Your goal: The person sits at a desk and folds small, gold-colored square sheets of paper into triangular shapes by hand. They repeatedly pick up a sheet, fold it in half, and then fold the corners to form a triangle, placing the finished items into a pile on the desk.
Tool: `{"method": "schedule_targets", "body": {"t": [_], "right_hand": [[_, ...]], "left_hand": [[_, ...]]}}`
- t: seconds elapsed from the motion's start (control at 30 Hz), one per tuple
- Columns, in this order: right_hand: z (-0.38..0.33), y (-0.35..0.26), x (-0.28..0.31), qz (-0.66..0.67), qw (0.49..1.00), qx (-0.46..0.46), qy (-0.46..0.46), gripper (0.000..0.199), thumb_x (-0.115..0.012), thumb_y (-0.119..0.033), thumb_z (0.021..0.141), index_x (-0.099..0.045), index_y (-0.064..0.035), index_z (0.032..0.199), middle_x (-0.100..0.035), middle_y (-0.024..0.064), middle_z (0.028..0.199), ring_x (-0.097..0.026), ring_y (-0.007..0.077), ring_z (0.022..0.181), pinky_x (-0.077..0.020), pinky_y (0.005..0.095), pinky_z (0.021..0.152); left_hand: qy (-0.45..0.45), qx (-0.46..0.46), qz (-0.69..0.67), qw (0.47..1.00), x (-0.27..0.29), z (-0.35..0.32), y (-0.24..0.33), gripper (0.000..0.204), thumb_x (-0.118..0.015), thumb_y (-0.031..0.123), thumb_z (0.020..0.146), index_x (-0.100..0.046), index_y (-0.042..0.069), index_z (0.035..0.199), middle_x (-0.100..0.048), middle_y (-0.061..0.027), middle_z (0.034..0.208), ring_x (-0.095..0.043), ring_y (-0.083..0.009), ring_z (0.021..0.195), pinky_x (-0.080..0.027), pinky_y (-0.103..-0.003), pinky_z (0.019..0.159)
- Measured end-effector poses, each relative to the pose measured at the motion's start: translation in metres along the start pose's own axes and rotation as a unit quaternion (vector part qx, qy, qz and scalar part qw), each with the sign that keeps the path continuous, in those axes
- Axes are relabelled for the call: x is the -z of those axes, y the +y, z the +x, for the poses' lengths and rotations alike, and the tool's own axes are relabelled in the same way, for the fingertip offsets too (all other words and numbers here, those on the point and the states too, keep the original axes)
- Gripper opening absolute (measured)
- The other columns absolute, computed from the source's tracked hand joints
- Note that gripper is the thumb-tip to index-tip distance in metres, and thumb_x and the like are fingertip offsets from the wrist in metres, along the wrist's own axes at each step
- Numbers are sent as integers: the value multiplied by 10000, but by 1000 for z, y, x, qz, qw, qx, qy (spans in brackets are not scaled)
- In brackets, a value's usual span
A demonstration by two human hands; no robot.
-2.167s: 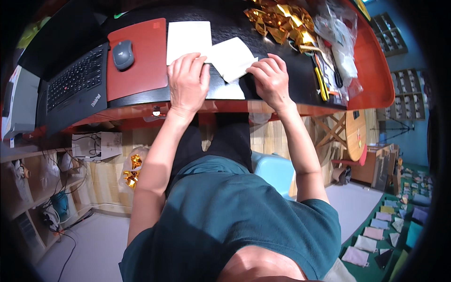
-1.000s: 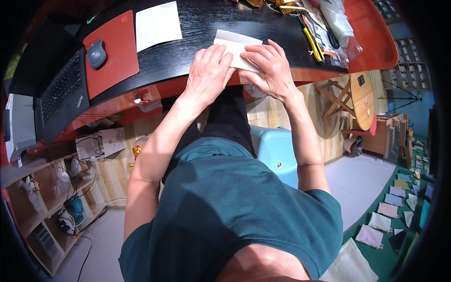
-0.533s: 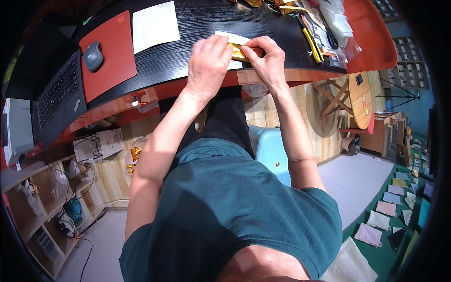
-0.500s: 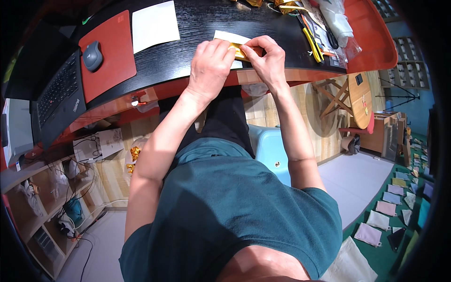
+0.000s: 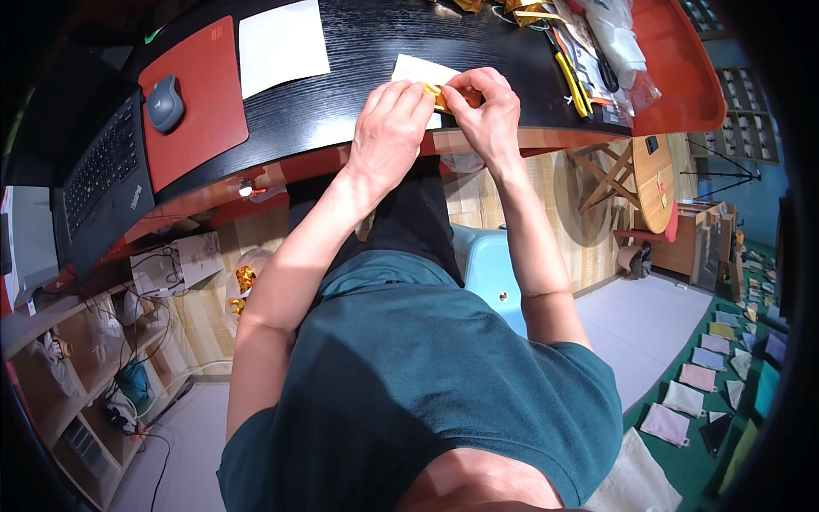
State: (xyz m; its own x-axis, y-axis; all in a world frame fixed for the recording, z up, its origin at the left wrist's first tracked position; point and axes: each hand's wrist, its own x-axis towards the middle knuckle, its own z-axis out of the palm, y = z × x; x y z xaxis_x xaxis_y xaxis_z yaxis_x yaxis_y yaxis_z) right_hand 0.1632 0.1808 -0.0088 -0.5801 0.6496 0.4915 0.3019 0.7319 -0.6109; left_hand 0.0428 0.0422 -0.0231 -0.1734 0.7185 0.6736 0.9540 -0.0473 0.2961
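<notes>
gold strip (image 5: 441,101) lies roughly left-right, pinched by right grip (image 5: 488,115), hold unclear in left grip (image 5: 389,128).

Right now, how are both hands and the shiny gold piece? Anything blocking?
Left hand against gold foil, grip unclear. Right hand pinching it. White paper just beyond; yellow tool off right, clear of both.

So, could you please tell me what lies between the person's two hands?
In the head view, a shiny gold piece lies between the left hand and the right hand, with white paper just beyond.
</notes>
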Motion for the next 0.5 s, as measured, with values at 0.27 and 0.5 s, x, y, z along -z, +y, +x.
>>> {"method": "schedule_targets", "body": {"t": [0.27,0.5], "right_hand": [[2,2,-2,13,1000,-14,1,94,-827,-124,772,-752,-79,804,-700,56,829,-692,237,787,-570,364,722],[2,2,1,-21,999,-8,-26,83,-800,-54,844,-756,-4,894,-700,59,914,-713,133,787,-597,261,738]], "left_hand": [[-4,17,-30,999,-3,-1,-2,301,-689,-7,879,-711,2,1179,-705,-135,1234,-642,-316,1215,-512,-432,1050],[-8,27,-35,999,-3,-1,-2,309,-692,-9,882,-712,17,1189,-696,-126,1227,-644,-318,1202,-518,-432,1040]]}}
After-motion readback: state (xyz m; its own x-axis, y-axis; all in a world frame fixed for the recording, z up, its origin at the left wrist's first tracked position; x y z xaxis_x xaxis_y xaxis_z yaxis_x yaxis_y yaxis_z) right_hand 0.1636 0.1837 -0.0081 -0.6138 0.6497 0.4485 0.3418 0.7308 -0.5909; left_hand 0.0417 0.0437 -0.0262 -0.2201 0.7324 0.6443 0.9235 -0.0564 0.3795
